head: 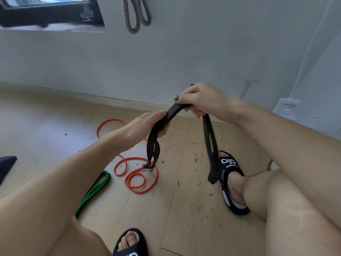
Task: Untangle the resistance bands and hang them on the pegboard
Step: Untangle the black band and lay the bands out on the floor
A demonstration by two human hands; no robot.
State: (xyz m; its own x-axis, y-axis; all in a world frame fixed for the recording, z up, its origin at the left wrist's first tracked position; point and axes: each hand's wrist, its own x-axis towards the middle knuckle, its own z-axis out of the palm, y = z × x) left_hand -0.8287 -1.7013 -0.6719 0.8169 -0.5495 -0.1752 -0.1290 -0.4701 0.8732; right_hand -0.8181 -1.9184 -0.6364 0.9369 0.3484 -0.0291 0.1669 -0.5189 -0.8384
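Note:
I hold a wide black resistance band (173,112) between both hands above the wooden floor. My left hand (145,124) grips one part of it, and a loop hangs down from that hand. My right hand (201,100) grips the other part, and a longer loop hangs from it down to my right foot. A thin orange band (136,174) lies coiled on the floor below my left hand. A green band (94,191) lies folded on the floor to its left. Grey patterned bands (135,17) hang on the white wall at the top. No pegboard is visible.
My feet wear black slippers (230,180) on the wooden floor (184,209), which is strewn with small dark bits. A white device with a blue light (287,108) stands by the wall at right. A dark window frame (51,15) is at top left; a dark object (6,165) is at the left edge.

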